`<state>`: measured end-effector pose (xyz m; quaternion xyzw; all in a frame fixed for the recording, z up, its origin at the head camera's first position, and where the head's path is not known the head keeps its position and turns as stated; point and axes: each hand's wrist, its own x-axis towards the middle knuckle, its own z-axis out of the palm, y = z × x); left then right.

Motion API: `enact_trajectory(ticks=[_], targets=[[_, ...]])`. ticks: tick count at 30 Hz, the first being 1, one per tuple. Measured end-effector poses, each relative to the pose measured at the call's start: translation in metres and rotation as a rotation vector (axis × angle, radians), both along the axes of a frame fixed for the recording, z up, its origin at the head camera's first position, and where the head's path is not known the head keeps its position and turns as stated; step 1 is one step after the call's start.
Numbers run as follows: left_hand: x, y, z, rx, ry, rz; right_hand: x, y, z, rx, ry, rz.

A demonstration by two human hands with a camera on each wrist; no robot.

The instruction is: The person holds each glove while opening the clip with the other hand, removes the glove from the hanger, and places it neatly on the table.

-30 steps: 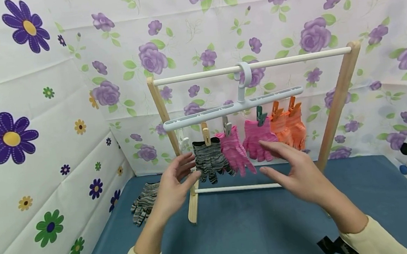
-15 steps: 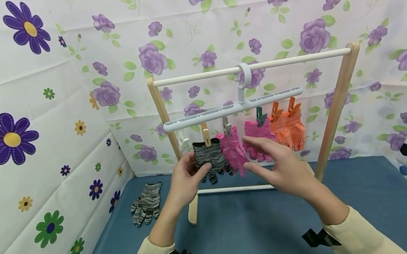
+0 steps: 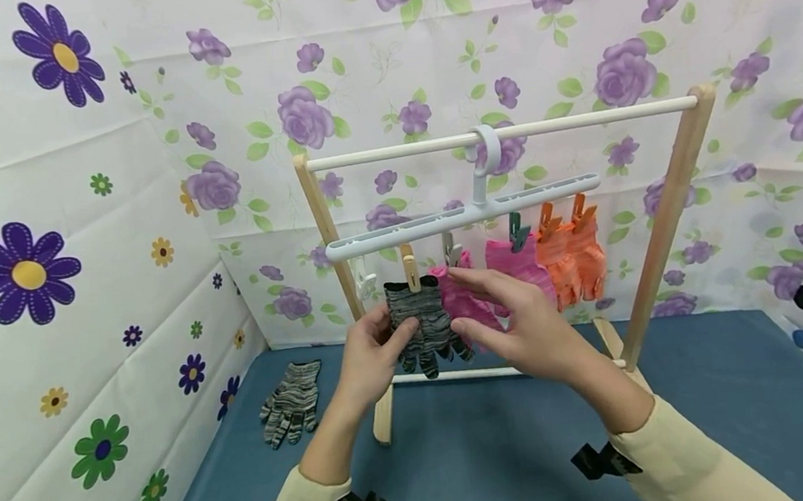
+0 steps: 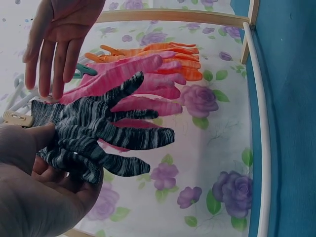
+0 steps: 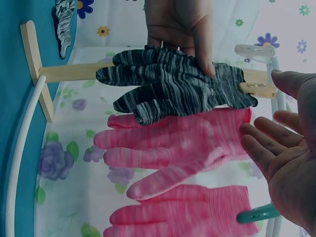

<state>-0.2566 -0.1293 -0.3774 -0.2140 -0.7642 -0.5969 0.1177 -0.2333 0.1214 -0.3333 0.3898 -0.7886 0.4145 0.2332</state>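
Observation:
A black-and-grey striped knit glove [image 3: 419, 314] hangs fingers down from a tan clothespin [image 3: 411, 272] on a pale hanger [image 3: 400, 239]. My left hand [image 3: 373, 361] pinches this glove's left side, thumb in front and fingers behind. My right hand [image 3: 525, 327] is close to the glove's right side, its fingers extended and holding nothing; in the right wrist view a gap shows between them. Directly behind is a pink glove [image 5: 168, 148] on a grey clothespin [image 3: 450, 249], partly hidden by my right hand in the head view.
Another pink glove [image 3: 522, 261] hangs by a green clothespin [image 3: 517, 231], beside orange gloves [image 3: 588, 266]. An unused white clothespin [image 3: 363, 279] is at the hanger's left end. The hanger hooks onto a wooden rack [image 3: 670, 228]. A second striped glove [image 3: 291, 403] lies on the blue table [image 3: 484, 456].
My left hand has moved right and taken hold of the striped glove's edge. My right hand has moved left, from before the further pink glove to beside the striped one.

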Motion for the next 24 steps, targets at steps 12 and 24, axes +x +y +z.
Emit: enact_trajectory(ticks=[12, 24], targets=[[0.006, -0.005, 0.002, 0.052, -0.073, -0.088, -0.007, -0.023, 0.012, -0.029, -0.028, 0.061], [0.011, -0.009, 0.004, 0.067, -0.092, -0.135, -0.013, -0.047, 0.028, -0.108, -0.129, 0.027]])
